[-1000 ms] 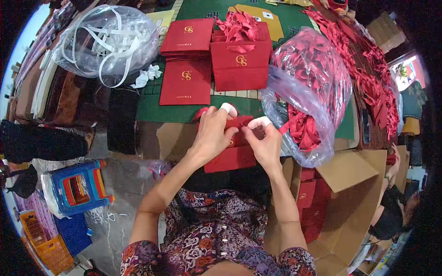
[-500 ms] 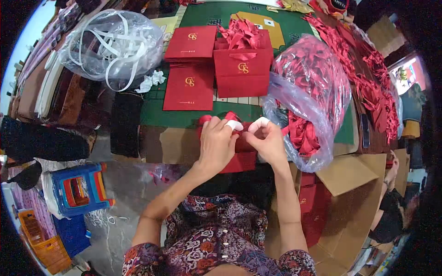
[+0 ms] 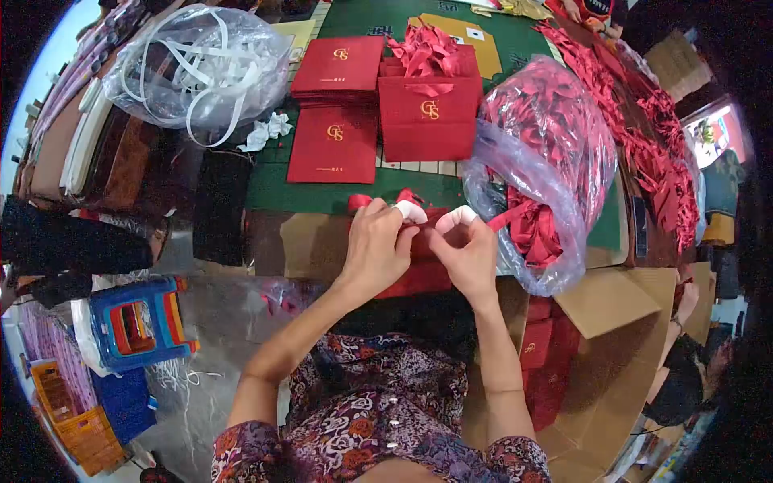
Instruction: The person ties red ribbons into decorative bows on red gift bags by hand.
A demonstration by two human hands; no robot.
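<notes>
My left hand (image 3: pixel 377 245) and my right hand (image 3: pixel 469 256) meet at the table's near edge over a flat red paper bag (image 3: pixel 415 278). Both hands are closed in a pinch, thumb against index finger, with white wrapping on the index fingers. Red ribbon (image 3: pixel 360 202) shows beyond my left knuckles, and the fingertips seem to pinch a piece of it at the bag's top. My fingers hide most of that piece. Just right of my right hand, a clear plastic sack (image 3: pixel 555 153) full of red ribbons lies with its mouth facing me.
Beyond my hands are stacked red bags (image 3: pixel 332 149) and an upright red bag (image 3: pixel 428 121) holding ribbons. A clear bag of white straps (image 3: pixel 201 72) lies at left. An open cardboard box (image 3: pixel 612 346) with red bags stands right; stacked plastic stools (image 3: pixel 137 326) stand left.
The view has shifted slightly, so the table's things sit a little higher. My hands keep nearly the same pinch over the red bag.
</notes>
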